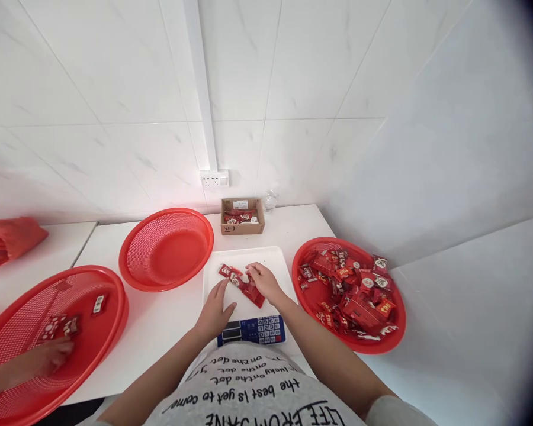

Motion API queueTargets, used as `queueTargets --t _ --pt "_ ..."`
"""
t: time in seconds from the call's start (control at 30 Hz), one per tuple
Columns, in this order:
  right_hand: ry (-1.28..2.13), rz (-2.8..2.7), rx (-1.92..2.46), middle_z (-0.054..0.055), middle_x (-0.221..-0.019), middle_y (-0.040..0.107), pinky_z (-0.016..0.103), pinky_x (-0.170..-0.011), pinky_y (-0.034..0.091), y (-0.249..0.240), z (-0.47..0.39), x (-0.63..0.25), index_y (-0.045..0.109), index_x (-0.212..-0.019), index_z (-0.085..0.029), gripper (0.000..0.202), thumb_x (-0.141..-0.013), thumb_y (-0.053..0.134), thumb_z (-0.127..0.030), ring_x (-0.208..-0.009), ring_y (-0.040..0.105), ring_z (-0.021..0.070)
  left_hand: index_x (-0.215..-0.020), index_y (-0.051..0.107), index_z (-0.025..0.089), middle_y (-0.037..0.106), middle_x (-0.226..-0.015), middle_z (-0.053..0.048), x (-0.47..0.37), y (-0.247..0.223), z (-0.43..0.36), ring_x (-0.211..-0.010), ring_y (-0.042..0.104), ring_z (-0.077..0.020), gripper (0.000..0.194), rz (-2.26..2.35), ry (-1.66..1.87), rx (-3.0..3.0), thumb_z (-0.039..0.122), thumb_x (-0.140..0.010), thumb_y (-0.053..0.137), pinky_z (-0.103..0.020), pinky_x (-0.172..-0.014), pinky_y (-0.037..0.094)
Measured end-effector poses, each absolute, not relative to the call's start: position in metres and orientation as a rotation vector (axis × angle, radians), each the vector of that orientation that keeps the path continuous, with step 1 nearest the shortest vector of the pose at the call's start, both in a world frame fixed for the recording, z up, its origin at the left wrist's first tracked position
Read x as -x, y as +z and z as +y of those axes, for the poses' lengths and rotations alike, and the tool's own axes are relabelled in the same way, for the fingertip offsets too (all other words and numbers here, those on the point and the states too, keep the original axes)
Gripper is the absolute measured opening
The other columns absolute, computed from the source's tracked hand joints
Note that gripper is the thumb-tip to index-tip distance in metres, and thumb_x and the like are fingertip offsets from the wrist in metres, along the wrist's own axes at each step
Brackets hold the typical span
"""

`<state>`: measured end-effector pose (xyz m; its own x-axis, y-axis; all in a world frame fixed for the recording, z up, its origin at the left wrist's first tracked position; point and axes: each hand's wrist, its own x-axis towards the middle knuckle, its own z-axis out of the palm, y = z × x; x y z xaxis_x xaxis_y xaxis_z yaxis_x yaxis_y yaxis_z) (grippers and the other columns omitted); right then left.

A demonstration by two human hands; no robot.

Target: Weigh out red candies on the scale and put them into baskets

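Observation:
Several red packets (254, 293) lie in a small pile on the white tray (273, 257) of a scale with a blue keypad (251, 330). At the pile's near left side is my left hand (215, 307), its thumb and fingers apart with nothing between them. My right hand (265, 280) is over the right side of the pile, fingertips drawn together at a red packet; its fingers partly hide what they touch.
A red basket (298, 260) full of red packets stands right. Behind are a cardboard box (243, 229) of packets and a clear glass (270, 200). An empty red basket (166, 251) stands left; another person's hand (53, 355) reaches into a nearer basket (111, 284).

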<state>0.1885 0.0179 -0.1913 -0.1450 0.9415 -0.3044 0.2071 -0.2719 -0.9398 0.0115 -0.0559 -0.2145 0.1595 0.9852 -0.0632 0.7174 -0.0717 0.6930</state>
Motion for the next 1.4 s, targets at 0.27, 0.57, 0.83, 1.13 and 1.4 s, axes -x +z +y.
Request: queueTargets --t 0.27,0.57,0.83,1.13,1.4 --pt "1.291 -1.566 1.506 0.006 -0.128 0.054 0.035 -0.101 0.037 -0.201 0.019 -0.202 0.049 -0.123 -0.022 0.05 -0.074 0.045 -0.012 -0.115 0.052 0.0157 -0.134 0.04 0.023 0.034 -0.146 -0.01 -0.019 -0.211 -0.038 -0.138 0.017 -0.0326 0.057 1.585 0.287 -2.073 0.027 -0.079 0.055 -0.055 -0.109 0.019" --pt "0.905 -1.944 1.675 0.009 -0.138 0.044 0.042 -0.112 0.023 -0.213 -0.01 -0.234 0.049 -0.128 -0.02 0.055 -0.073 0.05 -0.015 -0.133 0.032 0.0221 -0.132 0.042 0.018 0.032 -0.145 -0.017 -0.02 -0.225 -0.037 -0.138 0.018 -0.0324 0.055 1.644 0.444 -2.129 0.037 -0.082 0.054 -0.051 -0.108 0.022" --pt "0.923 -2.094 1.65 0.01 -0.143 0.036 0.04 -0.112 0.025 -0.229 -0.019 -0.219 0.045 -0.133 -0.019 0.057 -0.076 0.048 -0.014 -0.135 0.029 0.0221 -0.139 0.032 0.024 0.023 -0.15 -0.014 -0.025 -0.239 -0.026 -0.138 0.018 -0.0312 0.065 1.631 0.375 -2.091 0.04 -0.081 0.056 -0.053 -0.108 0.022" --pt "0.424 -1.806 1.654 0.014 -0.125 0.054 0.045 -0.105 0.034 -0.232 -0.017 -0.282 0.057 -0.117 -0.015 0.039 -0.085 0.04 -0.03 -0.121 0.044 0.0241 -0.137 0.037 0.015 0.031 -0.147 -0.015 0.048 -0.219 -0.014 -0.138 0.018 -0.0322 0.055 2.228 0.313 -1.968 0.043 -0.089 0.037 -0.055 -0.109 0.016" --pt "0.394 -1.646 1.899 0.017 -0.116 0.058 0.047 -0.098 0.04 -0.27 -0.045 -0.345 0.058 -0.112 -0.012 0.043 -0.084 0.039 -0.038 -0.11 0.051 0.0275 -0.114 0.062 0.022 0.058 -0.127 -0.007 0.129 -0.218 -0.014 -0.134 0.028 -0.0309 0.043 2.202 0.093 -2.022 0.037 -0.091 0.028 -0.057 -0.108 0.016"
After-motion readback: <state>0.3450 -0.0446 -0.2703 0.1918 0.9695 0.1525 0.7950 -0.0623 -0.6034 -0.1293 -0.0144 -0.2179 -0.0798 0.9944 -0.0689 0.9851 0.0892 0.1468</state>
